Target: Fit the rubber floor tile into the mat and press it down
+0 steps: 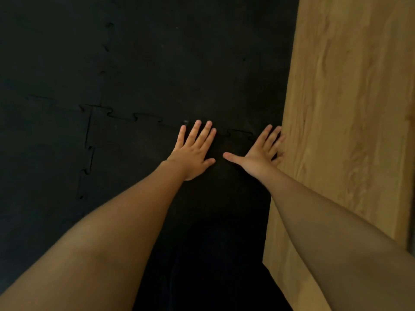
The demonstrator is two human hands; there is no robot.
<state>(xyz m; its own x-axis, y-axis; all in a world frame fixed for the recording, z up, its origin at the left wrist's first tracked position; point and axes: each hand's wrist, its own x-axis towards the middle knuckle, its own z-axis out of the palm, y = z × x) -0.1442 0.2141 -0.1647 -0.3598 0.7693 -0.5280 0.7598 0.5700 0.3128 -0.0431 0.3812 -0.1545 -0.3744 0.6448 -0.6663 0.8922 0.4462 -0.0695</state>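
A black rubber floor tile (134, 158) lies flat in the black interlocking mat (179, 63). Its puzzle-tooth seams run along its far edge and down its left edge. My left hand (193, 149) rests palm down on the tile, fingers spread, fingertips at the far seam. My right hand (260, 149) also lies flat with fingers apart, on the tile's right part beside the wooden floor. Neither hand holds anything.
Light wooden flooring (350, 108) borders the mat on the right, its edge running from top to bottom. More mat tiles (45, 142) extend to the left and far side. The lower middle of the view is very dark.
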